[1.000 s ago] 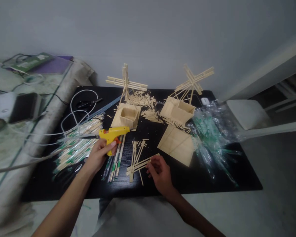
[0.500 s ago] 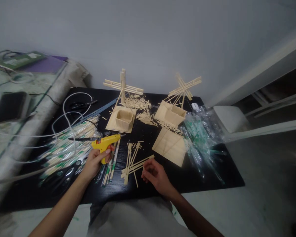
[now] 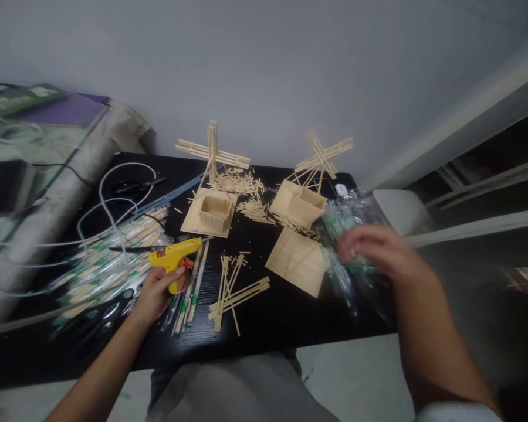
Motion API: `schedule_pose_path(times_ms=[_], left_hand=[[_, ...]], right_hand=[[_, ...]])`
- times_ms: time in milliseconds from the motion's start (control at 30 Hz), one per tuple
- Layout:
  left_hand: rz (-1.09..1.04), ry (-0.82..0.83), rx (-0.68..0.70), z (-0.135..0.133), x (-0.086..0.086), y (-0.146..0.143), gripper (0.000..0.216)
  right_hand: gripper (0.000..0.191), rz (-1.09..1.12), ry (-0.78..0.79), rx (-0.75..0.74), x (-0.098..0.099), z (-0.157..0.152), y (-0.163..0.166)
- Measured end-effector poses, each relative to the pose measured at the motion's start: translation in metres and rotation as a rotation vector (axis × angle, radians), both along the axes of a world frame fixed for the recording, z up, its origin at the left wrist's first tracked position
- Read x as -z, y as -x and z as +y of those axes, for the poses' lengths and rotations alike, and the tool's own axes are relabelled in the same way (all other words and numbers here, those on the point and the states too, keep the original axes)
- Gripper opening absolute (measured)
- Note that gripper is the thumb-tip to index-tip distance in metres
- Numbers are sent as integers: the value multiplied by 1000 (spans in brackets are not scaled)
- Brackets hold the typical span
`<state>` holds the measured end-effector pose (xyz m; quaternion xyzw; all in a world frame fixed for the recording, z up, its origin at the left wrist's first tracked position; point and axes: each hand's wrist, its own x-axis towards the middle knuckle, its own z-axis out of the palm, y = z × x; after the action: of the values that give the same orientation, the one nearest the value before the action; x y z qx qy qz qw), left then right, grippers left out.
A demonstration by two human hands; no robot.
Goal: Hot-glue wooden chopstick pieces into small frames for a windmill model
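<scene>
My left hand (image 3: 155, 296) grips a yellow hot glue gun (image 3: 176, 255), its nozzle pointing right. My right hand (image 3: 381, 249), smeared by motion, is over a heap of clear and green plastic wrappers (image 3: 344, 218); whether its fingers hold anything is unclear. Between my hands, several thin wooden sticks, some joined into narrow strips (image 3: 242, 293), lie crossed on the black table (image 3: 264, 325). A flat square wooden board (image 3: 295, 265) rests right of them. Behind stand two stick models, each with crossed blades: one with a box-like wall (image 3: 215, 214) at left, another (image 3: 305, 204) at right.
Wrapped stick bundles (image 3: 110, 252), scissors (image 3: 127, 293) and looping white cables (image 3: 103, 202) cover the left side. Short stick offcuts (image 3: 242, 183) are piled between the models. A white stool (image 3: 400, 211) stands beyond the table's right edge.
My right hand has moved from beside the crossed sticks, right and slightly up, to the plastic wrappers. The left hand keeps hold of the glue gun. The whole view has shifted slightly.
</scene>
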<state>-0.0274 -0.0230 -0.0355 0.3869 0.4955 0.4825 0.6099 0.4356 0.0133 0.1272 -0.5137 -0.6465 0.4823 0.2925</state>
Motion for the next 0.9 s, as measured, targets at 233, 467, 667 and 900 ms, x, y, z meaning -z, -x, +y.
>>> schedule_pose_path(times_ms=[233,467,667,900], left_hand=[[34,23,-25,-3,-3,0,40],[30,72,-75,-9,-4,-1,39],[39,131,-108,-12,-4,-1,39],[26,166,-162,-10,-8,-5,26]], right_hand=[[25,-580,-383,561,59,112,-37],[27,-814,-324,467,94,159,-50],[25,-887,-285,418,119,179,-64],[26,-832,-344,455,122,178,-72]])
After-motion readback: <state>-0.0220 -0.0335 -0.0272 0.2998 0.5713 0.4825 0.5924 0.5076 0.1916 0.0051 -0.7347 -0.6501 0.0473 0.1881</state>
